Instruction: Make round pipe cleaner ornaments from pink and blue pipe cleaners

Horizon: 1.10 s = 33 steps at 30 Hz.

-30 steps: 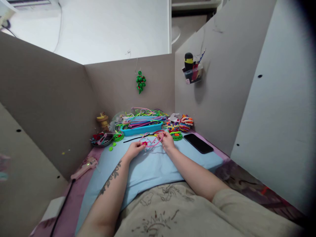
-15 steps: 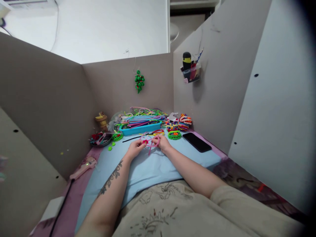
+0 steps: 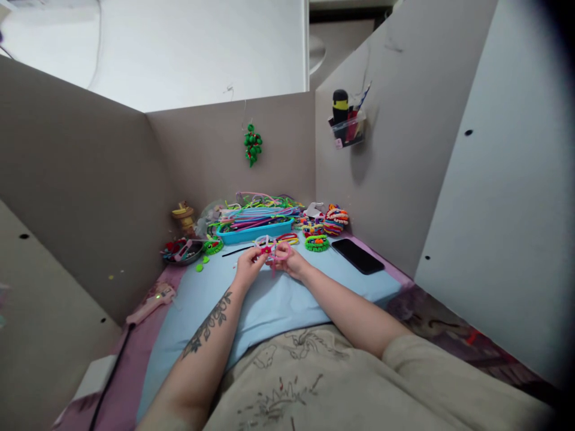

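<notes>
Over the light blue cloth (image 3: pixel 287 305), my left hand (image 3: pixel 250 264) pinches a small piece bent from pipe cleaners (image 3: pixel 266 249), with a hot pink middle and pale loops. My right hand (image 3: pixel 293 263) is closed on a pink pipe cleaner (image 3: pixel 283 251) that curves in a loop from the same piece, one end pointing down. The fingertips of both hands are close together, and the exact joins are too small to make out. Just behind them lie red-and-yellow-handled pliers or scissors (image 3: pixel 287 239) and a black stick (image 3: pixel 236 251).
A blue tray (image 3: pixel 256 233) heaped with pipe cleaners stands at the back. Green fuzzy pieces (image 3: pixel 317 243) sit nearby, with a phone (image 3: pixel 358 256) on the right. At left are a dark bowl (image 3: pixel 183 252) and a pink glue gun (image 3: pixel 150 304) with its cord. Grey panels surround the table.
The right hand has turned, and the pink loop has swung closer to the left hand. Both hands stay on the same piece. The view has shifted slightly.
</notes>
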Tool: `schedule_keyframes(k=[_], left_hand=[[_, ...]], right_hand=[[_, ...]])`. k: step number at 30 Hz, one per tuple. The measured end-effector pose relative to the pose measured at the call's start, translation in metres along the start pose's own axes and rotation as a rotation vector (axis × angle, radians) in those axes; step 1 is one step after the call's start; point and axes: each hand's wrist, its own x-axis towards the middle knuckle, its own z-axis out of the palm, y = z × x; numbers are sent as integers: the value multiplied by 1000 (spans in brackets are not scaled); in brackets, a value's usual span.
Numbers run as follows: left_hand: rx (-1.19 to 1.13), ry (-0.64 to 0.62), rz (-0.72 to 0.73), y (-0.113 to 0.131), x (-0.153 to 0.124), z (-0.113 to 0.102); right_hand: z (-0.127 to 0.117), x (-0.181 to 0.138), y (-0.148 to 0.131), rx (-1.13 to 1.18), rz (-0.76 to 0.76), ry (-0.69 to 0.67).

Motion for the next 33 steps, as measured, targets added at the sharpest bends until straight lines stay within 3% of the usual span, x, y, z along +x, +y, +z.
schedule_keyframes(k=[4,10,14,18,23,25,27,30,33], left_hand=[[19,38,-28,0,1,0],[32,213,-90,-1,3,-6],[-27,361,-179,-6,6,-13],[-256,510,-278,-15,11,-19],[-488,643,-452,-25,17,-24],[-489,596,-480,-26,18,-24],[-445,486,-507,-24,17,-21],[-382,215,-524,-21,12,-13],[-340,-18,-482,-18,7,-4]], right_hand=[[1,-2,2,2,-17,-66],[-3,4,10,-151,-75,90],[3,-5,15,-423,-96,-173],[7,-13,16,-661,-44,-454],[2,-14,5,-709,-32,-559],[1,-13,3,-699,-58,-511],[1,-10,3,-717,-170,-321],[0,-5,7,-749,-408,81],[0,-3,8,-759,-553,225]])
